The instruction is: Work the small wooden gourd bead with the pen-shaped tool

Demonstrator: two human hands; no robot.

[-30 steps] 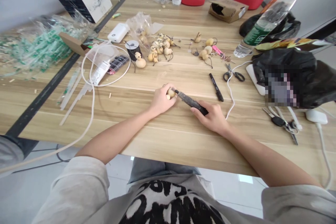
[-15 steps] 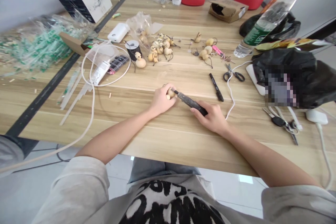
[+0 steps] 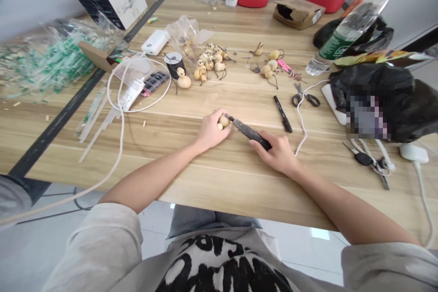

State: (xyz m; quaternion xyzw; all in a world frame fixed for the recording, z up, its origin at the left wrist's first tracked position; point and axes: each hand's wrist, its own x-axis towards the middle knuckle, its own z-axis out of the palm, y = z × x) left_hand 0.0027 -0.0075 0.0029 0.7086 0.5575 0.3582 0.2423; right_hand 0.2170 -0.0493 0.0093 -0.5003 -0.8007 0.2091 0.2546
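Note:
My left hand [image 3: 214,131] is closed around a small pale gourd [image 3: 224,121] just above the wooden table. Part of the gourd is covered by the fingers, and a smaller rounded end [image 3: 219,126] shows beside them. In my right hand [image 3: 278,151] is a black, worn-looking glue gun [image 3: 249,133], its narrow nozzle pointing left at the gourd. The tip is at the gourd's upper side; whether it touches cannot be made out. Beyond the hands lies a cluster of small gourds with drawn faces and black cords [image 3: 209,60].
Right of the hands are a black marker [image 3: 282,114], scissors [image 3: 305,96], keys [image 3: 363,158] and a water bottle [image 3: 337,39]. To the left lie clear sticks [image 3: 99,132], a looped white cable [image 3: 120,146], a black thread spool [image 3: 174,65] and a compartment box [image 3: 154,83].

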